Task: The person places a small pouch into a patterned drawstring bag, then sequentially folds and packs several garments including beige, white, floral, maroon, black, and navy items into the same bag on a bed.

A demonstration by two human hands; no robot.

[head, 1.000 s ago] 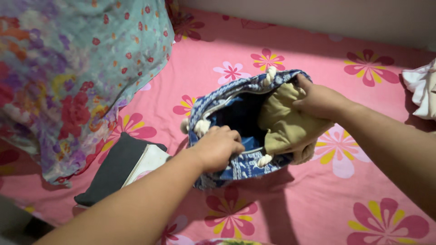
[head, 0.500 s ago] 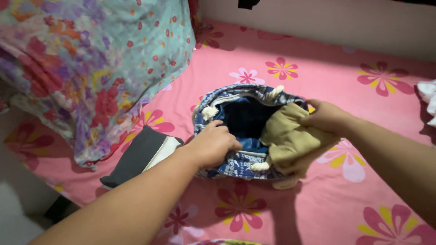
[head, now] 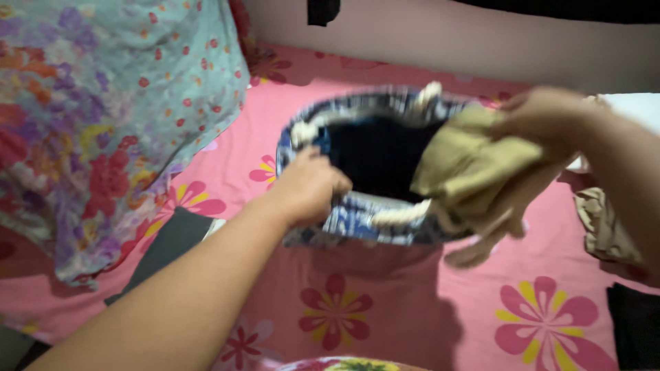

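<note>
A blue-and-white patterned bag [head: 357,220] with white rope handles lies open on a pink flowered bedsheet [head: 385,302]. My left hand [head: 306,185] grips the near left rim of the bag, holding the mouth apart. My right hand [head: 543,120] is closed on an olive-tan cloth [head: 467,168], which hangs over the bag's right rim and is mostly outside the opening. The inside of the bag is dark. The picture is blurred by motion.
A large floral blanket [head: 103,117] is heaped at the left. A dark flat pouch [head: 161,247] lies beside the bag at the lower left. A tan garment [head: 608,230] and a black item [head: 636,330] lie at the right edge. A wall runs along the back.
My right hand has lifted the olive-tan cloth up and to the right, further out of the bag. The bag has risen in view and its mouth is wider. My left hand stays on the rim.
</note>
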